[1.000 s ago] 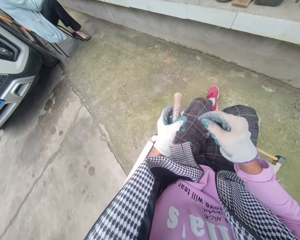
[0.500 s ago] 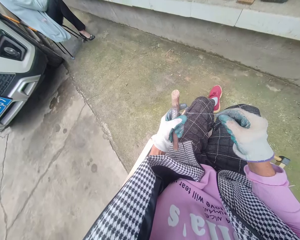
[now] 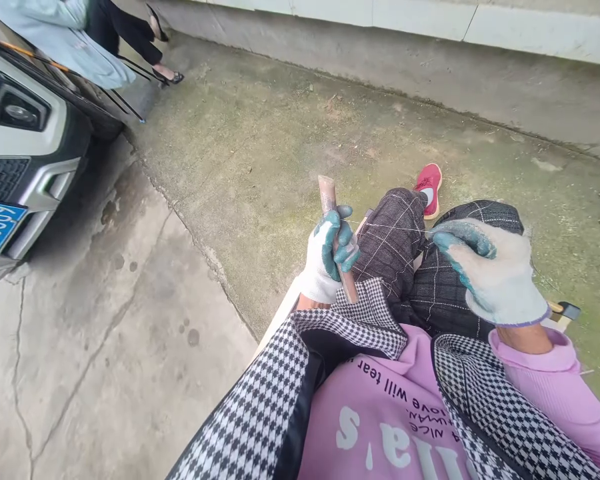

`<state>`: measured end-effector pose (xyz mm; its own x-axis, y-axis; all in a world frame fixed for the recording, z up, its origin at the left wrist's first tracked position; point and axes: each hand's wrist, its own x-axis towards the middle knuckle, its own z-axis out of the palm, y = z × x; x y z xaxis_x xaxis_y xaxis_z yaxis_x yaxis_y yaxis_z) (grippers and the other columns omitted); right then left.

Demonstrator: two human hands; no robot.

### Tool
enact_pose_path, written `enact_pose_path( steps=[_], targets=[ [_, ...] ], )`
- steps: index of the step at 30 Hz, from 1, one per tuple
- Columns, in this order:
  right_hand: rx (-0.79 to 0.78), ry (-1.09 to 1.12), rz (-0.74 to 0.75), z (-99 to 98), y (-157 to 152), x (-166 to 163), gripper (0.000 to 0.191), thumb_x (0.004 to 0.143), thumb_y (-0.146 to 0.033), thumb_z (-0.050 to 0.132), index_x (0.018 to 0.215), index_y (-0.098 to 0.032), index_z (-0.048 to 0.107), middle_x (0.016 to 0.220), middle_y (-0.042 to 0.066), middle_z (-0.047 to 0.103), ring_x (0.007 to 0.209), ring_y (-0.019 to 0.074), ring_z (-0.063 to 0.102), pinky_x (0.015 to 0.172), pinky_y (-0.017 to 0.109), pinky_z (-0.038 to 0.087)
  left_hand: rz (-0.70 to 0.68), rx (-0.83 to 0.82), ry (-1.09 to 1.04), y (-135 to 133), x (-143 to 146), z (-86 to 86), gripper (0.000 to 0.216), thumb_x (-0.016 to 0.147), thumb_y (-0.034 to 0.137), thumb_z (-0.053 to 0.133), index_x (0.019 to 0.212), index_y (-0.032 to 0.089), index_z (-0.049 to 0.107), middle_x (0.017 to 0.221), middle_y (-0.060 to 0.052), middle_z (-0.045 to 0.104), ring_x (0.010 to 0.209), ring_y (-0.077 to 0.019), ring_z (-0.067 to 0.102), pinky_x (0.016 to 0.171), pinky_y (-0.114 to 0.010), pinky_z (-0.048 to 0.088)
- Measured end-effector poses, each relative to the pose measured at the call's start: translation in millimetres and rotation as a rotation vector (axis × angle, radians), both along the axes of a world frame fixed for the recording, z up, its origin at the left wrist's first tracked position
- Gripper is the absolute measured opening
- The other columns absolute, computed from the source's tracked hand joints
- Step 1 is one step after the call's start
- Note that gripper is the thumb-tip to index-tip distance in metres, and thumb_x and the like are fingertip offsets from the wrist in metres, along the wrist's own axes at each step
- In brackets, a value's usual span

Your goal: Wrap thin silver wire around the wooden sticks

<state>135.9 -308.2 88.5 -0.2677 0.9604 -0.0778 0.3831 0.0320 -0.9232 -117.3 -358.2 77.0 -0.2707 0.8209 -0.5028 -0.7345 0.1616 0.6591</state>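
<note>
My left hand (image 3: 323,263), in a white glove with grey-green coated fingers, is closed around a short wooden stick (image 3: 327,192). The stick leans, its upper end tipped left and its lower end near my wrist. From it a thin, pale strand (image 3: 397,228) runs taut across my knee; whether it is thread or wire I cannot tell. My right hand (image 3: 500,270), gloved alike, pinches the strand's other end between thumb and fingers. Both hands are above my lap, over dark checked trousers (image 3: 440,287). Fingers hide the stick's middle.
A parked vehicle (image 3: 40,147) stands at the left, with a seated person (image 3: 125,27) beyond it. A low wall (image 3: 330,53) runs along the back. Below my right wrist lies a yellow-handled tool (image 3: 563,311). Cracked concrete (image 3: 130,373) spreads to my left.
My left hand has turned the stick, so its top has swung left and the fingers now wrap over its wound part. The right hand stays nearly in place. The seated person's legs have shifted.
</note>
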Motion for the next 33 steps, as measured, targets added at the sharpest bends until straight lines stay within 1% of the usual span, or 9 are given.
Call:
enact_pose_path(
  steps=[4,6,8,10,18,23,26,30,33],
  targets=[
    [-0.039,0.029,-0.02,1.8,-3.3,2.8,0.009,0.103,-0.049,0.083,0.099,-0.045,0.089,0.103,0.001,0.096,0.107,0.0458,0.093,0.097,0.071,0.078,0.007,-0.012,0.027,-0.8,6.2,6.6,0.048,0.106,0.06,0.099,0.11,0.026,0.066,0.061,0.017,0.036,0.039,-0.0039,0.025,0.036,-0.019,0.025],
    [-0.05,0.028,-0.012,1.9,-4.1,4.5,0.011,0.105,-0.049,0.081,0.099,-0.045,0.089,0.098,0.002,0.094,0.106,0.0458,0.093,0.091,0.069,0.078,0.042,0.015,0.066,-1.3,8.5,7.4,0.05,0.104,0.057,0.102,0.105,0.026,0.062,0.067,0.013,0.054,0.042,-0.0024,0.028,0.037,-0.019,0.029],
    [-0.042,0.021,0.009,0.6,-3.9,5.5,0.011,0.105,-0.046,0.079,0.098,-0.044,0.088,0.102,0.001,0.095,0.108,0.0444,0.094,0.095,0.069,0.078,0.044,0.032,0.077,-2.0,9.7,7.0,0.048,0.107,0.058,0.098,0.105,0.026,0.062,0.085,0.006,0.077,0.043,-0.0012,0.028,0.038,-0.02,0.031],
    [-0.032,0.023,0.021,-1.8,-3.5,5.6,0.01,0.103,-0.043,0.079,0.097,-0.044,0.086,0.107,0.0,0.096,0.109,0.043,0.093,0.102,0.07,0.077,0.02,0.034,0.068,-2.8,10.2,5.7,0.046,0.113,0.063,0.09,0.106,0.026,0.064,0.102,0.001,0.088,0.044,-0.002,0.028,0.038,-0.022,0.032],
    [-0.076,0.041,0.052,-10.4,-9.2,4.3,0.006,0.101,-0.044,0.082,0.098,-0.044,0.086,0.11,0.0,0.096,0.109,0.0434,0.093,0.104,0.071,0.076,0.05,0.011,0.14,-1.4,12.4,-2.2,0.05,0.112,0.074,0.09,0.119,0.026,0.074,0.082,0.003,0.076,0.05,-0.0084,0.049,0.044,-0.023,0.043],
    [-0.119,0.062,0.036,-14.7,-11.4,3.2,0.01,0.095,-0.046,0.087,0.098,-0.036,0.088,0.107,0.004,0.096,0.103,0.0386,0.091,0.101,0.06,0.076,0.076,0.022,0.086,1.1,13.7,-0.4,0.051,0.112,0.072,0.091,0.118,0.026,0.071,0.078,0.006,0.07,0.052,-0.0084,0.056,0.045,-0.02,0.045],
    [-0.185,0.064,0.008,-20.7,-11.0,-0.3,0.023,0.09,-0.051,0.088,0.097,-0.029,0.091,0.099,0.006,0.094,0.094,0.0326,0.088,0.089,0.048,0.073,0.099,0.034,0.06,0.0,13.5,4.3,0.049,0.114,0.07,0.089,0.111,0.025,0.07,0.08,0.004,0.073,0.051,-0.0077,0.057,0.045,-0.019,0.045],
    [-0.27,0.099,0.066,-27.1,-7.9,-3.5,0.024,0.089,-0.05,0.086,0.094,-0.028,0.092,0.086,0.004,0.088,0.077,0.0249,0.08,0.068,0.036,0.065,0.102,0.08,0.003,-4.0,12.2,8.0,0.047,0.119,0.067,0.084,0.105,0.024,0.072,0.088,-0.001,0.082,0.051,-0.0089,0.062,0.044,-0.02,0.046],
    [-0.298,0.089,0.168,-24.4,-3.8,-2.7,0.023,0.095,-0.046,0.083,0.103,-0.029,0.095,0.091,0.005,0.091,0.08,0.0265,0.084,0.064,0.035,0.065,0.088,0.057,-0.003,-6.5,12.9,8.0,0.047,0.118,0.071,0.084,0.113,0.025,0.077,0.088,-0.001,0.084,0.055,-0.0127,0.069,0.047,-0.022,0.052]
  ],
)
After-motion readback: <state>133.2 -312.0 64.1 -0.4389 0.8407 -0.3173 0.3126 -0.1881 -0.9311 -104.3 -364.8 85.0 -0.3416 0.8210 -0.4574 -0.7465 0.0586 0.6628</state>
